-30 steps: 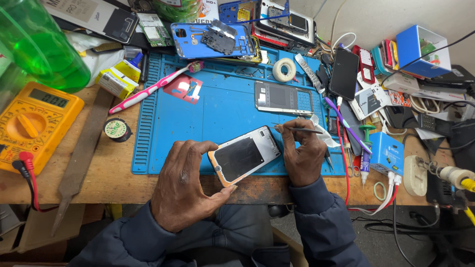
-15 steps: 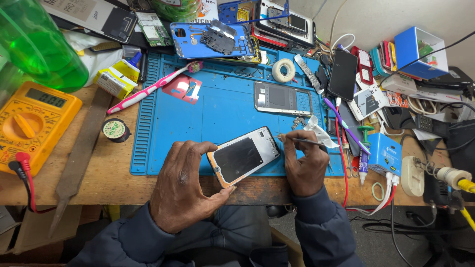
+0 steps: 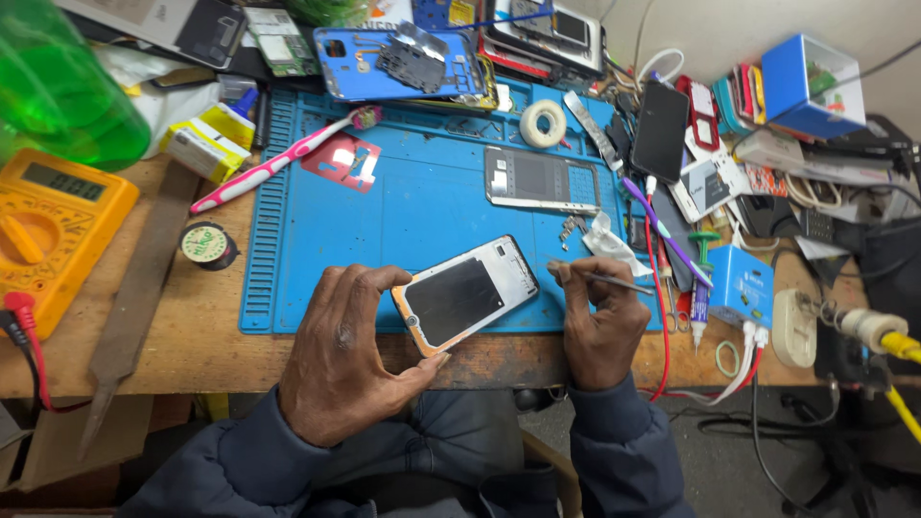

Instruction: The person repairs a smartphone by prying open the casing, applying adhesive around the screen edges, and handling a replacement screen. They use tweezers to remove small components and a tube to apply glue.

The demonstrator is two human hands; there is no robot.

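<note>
My left hand [image 3: 341, 360] grips an opened phone body [image 3: 467, 294] with a silver frame and an orange edge, tilted above the front of the blue work mat [image 3: 403, 206]. My right hand [image 3: 600, 321] holds thin metal tweezers [image 3: 614, 280] just right of the phone's top corner, the tip pointing left toward it. A second phone frame [image 3: 542, 179] lies flat on the mat behind. Small screws and a crumpled white scrap [image 3: 609, 245] lie between the two.
A pink toothbrush [image 3: 278, 158], a tape roll [image 3: 543, 123] and a blue phone back [image 3: 398, 59] sit on the mat. An orange multimeter [image 3: 53, 225], green bottle [image 3: 58, 82] and metal file [image 3: 134, 297] are left. Cluttered phones, cables and boxes fill the right.
My right hand with the tweezers has shifted slightly down and away from the phone's corner. The left hand keeps the phone almost still.
</note>
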